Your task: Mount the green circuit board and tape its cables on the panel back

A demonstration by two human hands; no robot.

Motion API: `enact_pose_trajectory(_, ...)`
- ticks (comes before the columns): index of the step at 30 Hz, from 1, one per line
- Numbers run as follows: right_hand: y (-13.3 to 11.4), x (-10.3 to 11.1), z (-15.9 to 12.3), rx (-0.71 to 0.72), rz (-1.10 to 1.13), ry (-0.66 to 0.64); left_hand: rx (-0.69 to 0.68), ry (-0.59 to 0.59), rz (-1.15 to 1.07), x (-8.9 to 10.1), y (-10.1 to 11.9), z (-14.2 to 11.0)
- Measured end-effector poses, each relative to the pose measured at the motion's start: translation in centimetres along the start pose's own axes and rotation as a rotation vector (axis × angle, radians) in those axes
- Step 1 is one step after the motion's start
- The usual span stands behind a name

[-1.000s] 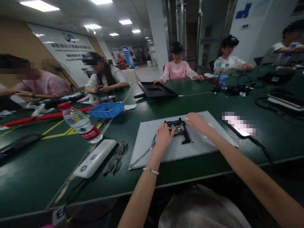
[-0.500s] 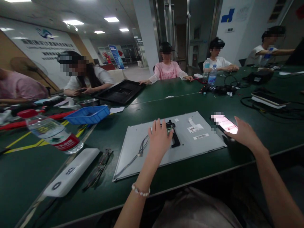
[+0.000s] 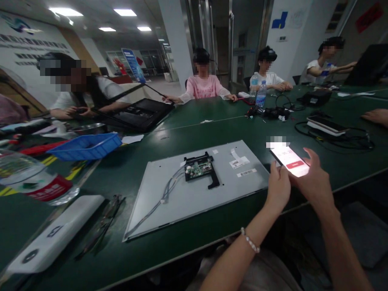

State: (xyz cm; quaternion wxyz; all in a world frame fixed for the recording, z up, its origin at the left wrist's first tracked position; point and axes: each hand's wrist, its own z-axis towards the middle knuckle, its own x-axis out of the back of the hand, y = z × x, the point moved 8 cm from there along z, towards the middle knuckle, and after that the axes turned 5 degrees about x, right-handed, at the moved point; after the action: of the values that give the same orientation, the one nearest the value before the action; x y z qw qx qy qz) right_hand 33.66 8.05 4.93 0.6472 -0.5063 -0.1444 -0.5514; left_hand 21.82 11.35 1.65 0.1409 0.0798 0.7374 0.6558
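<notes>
Both of my hands hold a lit phone [image 3: 290,160] just above the table's near edge on the right. My left hand [image 3: 278,188] grips its near left side, fingers curled. My right hand [image 3: 313,182] wraps round it from the right and below. To the left lies a grey panel [image 3: 182,198] face down on the green table [image 3: 194,133], untouched. A small circuit board [image 3: 199,168] in a black bracket sits on its middle, with grey cables [image 3: 163,194] running off to the left.
A water bottle [image 3: 33,182], a white bar [image 3: 51,236] and glasses [image 3: 101,224] lie at the left. Behind them sit a blue tray [image 3: 86,146] and a black monitor shell [image 3: 136,115]. Several people sit across the table. Cables and a device [image 3: 325,126] lie at the right.
My left hand left the circuit board and moved right to the phone. My right hand lifted the phone off the table. The view swung to the right.
</notes>
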Motion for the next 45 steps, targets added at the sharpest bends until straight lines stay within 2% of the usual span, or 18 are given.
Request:
enact_pose_trajectory(1,-0.8,1.2,-0.7,0.029,0.011,0.08,0.038,0.036,-0.088,0.2,0.0,-0.3)
enact_pose_trajectory(3,-2.8,3.3,-2.0,0.107,0.024,0.208,0.033,0.0,-0.186,0.1,0.9,-1.3)
enact_pose_trajectory(7,-6.7,6.6,-4.3,0.194,0.039,0.359,-0.165,-0.053,-0.294,0.7,4.7,-4.0)
enact_pose_trajectory(11,-9.5,9.4,-6.1,0.232,0.045,0.479,-0.231,-0.105,-0.35,1.1,6.8,-6.2)
enact_pose_trajectory(16,-11.5,11.5,-7.6,0.322,0.061,0.604,-0.211,-0.107,-0.374,1.7,7.4,-7.8)
enact_pose_trajectory(19,-11.7,11.9,-8.0,0.348,0.076,0.64,-0.221,-0.122,-0.378,1.8,7.9,-8.2)
enact_pose_trajectory(22,-11.3,11.8,-8.0,0.31,0.079,0.637,-0.239,-0.146,-0.353,1.6,8.5,-8.3)
enact_pose_trajectory(25,-10.1,11.2,-7.1,0.229,0.081,0.55,-0.211,-0.155,-0.289,1.3,8.0,-7.9)
enact_pose_trajectory(27,-8.8,10.0,-5.7,0.185,0.087,0.439,-0.151,-0.194,-0.23,0.8,6.5,-7.4)
enact_pose_trajectory(31,-5.0,5.6,-1.9,0.122,0.061,0.21,-0.024,-0.3,-0.035,0.1,2.0,-7.0)
enact_pose_trajectory(34,-1.9,1.8,0.4,0.044,0.003,0.081,-0.01,-0.311,0.136,0.4,-0.7,-7.5)
enact_pose_trajectory(38,0.3,-1.5,1.6,0.007,-0.042,-0.012,-0.021,-0.408,0.353,-0.2,-2.4,-9.5)
enact_pose_trajectory(42,1.6,-3.3,2.0,-0.012,-0.054,-0.083,-0.1,-0.436,0.56,-0.9,-2.9,-11.4)
enact_pose_trajectory(45,2.3,-4.4,2.1,-0.021,-0.071,-0.119,-0.11,-0.484,0.724,-1.5,-4.3,-12.2)
